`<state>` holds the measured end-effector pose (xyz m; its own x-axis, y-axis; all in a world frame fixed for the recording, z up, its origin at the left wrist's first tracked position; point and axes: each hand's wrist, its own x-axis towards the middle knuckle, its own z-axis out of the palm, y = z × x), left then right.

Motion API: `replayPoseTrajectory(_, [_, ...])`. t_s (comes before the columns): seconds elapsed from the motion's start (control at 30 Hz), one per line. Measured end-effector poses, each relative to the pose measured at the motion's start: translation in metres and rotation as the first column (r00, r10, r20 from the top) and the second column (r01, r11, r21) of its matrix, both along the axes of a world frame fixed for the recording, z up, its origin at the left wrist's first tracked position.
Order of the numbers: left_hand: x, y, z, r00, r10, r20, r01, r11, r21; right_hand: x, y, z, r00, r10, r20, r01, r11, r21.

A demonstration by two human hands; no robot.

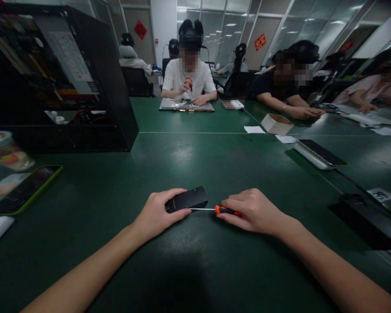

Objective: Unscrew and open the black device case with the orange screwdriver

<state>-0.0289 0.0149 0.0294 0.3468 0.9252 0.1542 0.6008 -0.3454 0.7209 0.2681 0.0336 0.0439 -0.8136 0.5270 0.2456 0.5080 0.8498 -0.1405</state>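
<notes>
Box (190,198): near, mid-table (185,250), long axis left-right, right end angled far.
Screwdriver (220,210): level, pointing left, right up at the box's near side!
Left hand (159,211): clamped round the box.
Right hand (254,210): clamped on the screwdriver.

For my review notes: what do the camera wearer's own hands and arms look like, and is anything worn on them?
The left hand and right hand are ungloved. No sleeve, watch, bracelet, cable or marking shows on either wrist or forearm. Some fingers are partly hidden, so rings cannot be fully ruled out.
</notes>
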Motion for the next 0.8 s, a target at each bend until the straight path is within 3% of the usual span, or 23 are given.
replayPoseTrajectory(0.2, [0.001, -0.001, 0.001, 0.998, -0.054, 0.015, 0.054, 0.999, -0.001, -0.015, 0.001, -0.012, 0.999, 0.008, -0.04, -0.005, 0.998, 0.061])
replayPoseTrajectory(0.37, [0.001, -0.001, -0.002, 0.999, -0.03, 0.012, 0.03, 0.999, 0.02, -0.018, 0.006, -0.02, 0.996, -0.011, -0.091, 0.019, 0.996, 0.091])
replayPoseTrajectory(0.6, [0.003, -0.002, -0.001, 0.999, -0.008, 0.038, 0.008, 1.0, -0.008, -0.021, 0.007, -0.034, 0.995, -0.037, -0.088, 0.04, 0.999, 0.027])
replayPoseTrajectory(0.8, [0.003, -0.003, 0.001, 0.998, -0.003, 0.06, 0.003, 1.0, -0.002, -0.014, 0.011, -0.025, 0.998, -0.007, -0.056, 0.013, 0.994, 0.109])
